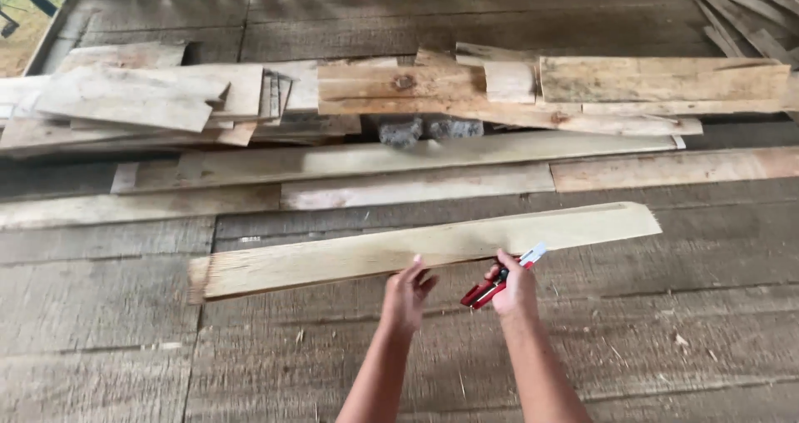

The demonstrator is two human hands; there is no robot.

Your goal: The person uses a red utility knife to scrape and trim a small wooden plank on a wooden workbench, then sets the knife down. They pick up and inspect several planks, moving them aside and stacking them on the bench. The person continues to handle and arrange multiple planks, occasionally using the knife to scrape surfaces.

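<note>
The grey plank floor [100, 331] is the largest thing in view, with bare boards all round the hands and toward the near edge. Beyond lies a long heap of scrap boards [349, 115], stacked flat and overlapping, closing off the far side; two dark grey lumps [429, 129] sit under its middle. Nearer, a pale long plank [333, 261] lies alone, slanting up to the right, well apart from the heap. The left hand [407, 292] has curled fingers touching the plank's near edge. The right hand [513, 286] is closed round a red utility knife [491, 286], its tip on the plank's edge
</note>
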